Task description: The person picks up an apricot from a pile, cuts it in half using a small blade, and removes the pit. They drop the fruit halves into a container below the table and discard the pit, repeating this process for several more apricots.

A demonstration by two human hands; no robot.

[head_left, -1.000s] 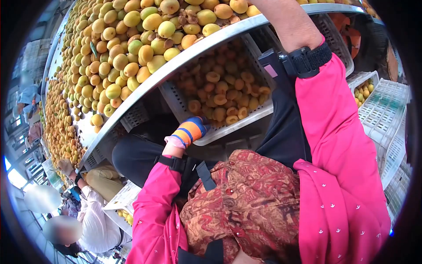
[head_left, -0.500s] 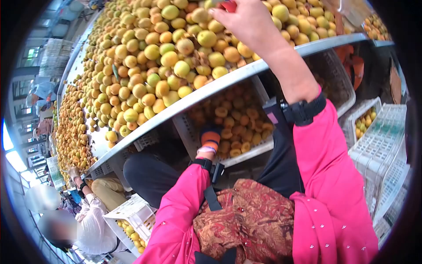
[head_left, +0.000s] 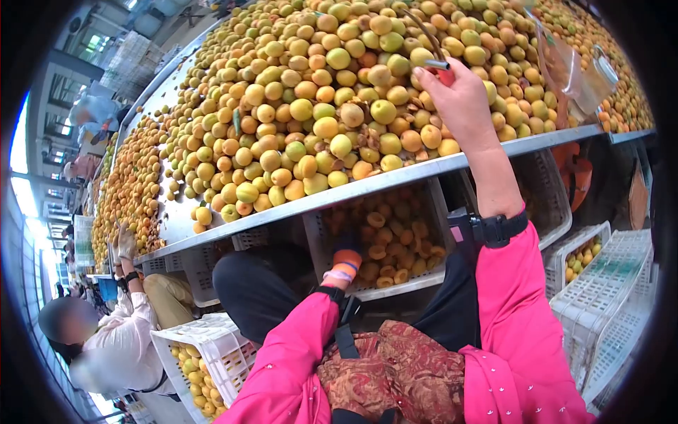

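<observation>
My bare right hand (head_left: 462, 102) is over the heap of apricots (head_left: 304, 109) on the table, its fingers closed round a small red-handled tool (head_left: 443, 71) with a short metal tip. Whole yellow-orange fruit lies around and beneath that hand. Below the table edge, my left hand (head_left: 346, 260), in an orange and dark glove, reaches into a crate (head_left: 399, 288) of halved apricots (head_left: 399, 244). Its fingers are lost in shadow, so their pose and anything in them cannot be made out.
The table's metal edge (head_left: 311, 199) runs between my hands. White crates stand at right (head_left: 600, 290) and at lower left (head_left: 226, 346), the latter holding fruit. A clear plastic container (head_left: 586, 78) rests at the table's right. Another person (head_left: 131, 339) works at left.
The view has shifted, showing more of the table's far side. My right hand still holds the red-handled tool, with its metal tip now visible. My left hand remains at the crate.
</observation>
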